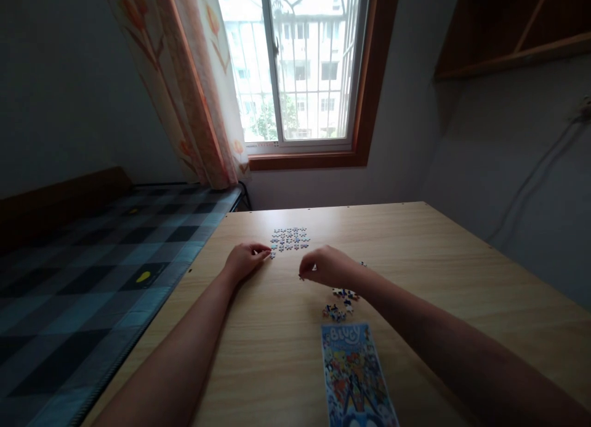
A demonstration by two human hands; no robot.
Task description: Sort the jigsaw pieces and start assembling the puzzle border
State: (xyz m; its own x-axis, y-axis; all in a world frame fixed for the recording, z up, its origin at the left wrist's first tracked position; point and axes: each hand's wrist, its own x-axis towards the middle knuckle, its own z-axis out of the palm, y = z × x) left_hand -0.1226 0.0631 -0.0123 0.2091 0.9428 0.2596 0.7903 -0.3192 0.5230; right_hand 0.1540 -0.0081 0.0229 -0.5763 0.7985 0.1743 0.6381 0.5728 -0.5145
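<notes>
My right hand [327,267] is closed in a pinch above the wooden table, with a small jigsaw puzzle piece [301,277] at its fingertips. To the left, my left hand [247,259] rests low at the table surface, its thumb and fingertips drawn together on a jigsaw puzzle piece [272,255]. This piece lies at the near left corner of several rows of separate puzzle pieces [290,237]. A loose pile of puzzle pieces [337,312] lies nearer to me, partly below my right forearm. Another puzzle piece [364,264] shows just beyond that forearm.
A picture-covered puzzle box [355,378] lies at the near side of the wooden table [258,347]. Left of the table is a bed with a checkered cover [92,291]. A curtain [184,82] hangs beside the barred window [309,64], and a shelf [517,55] is at upper right.
</notes>
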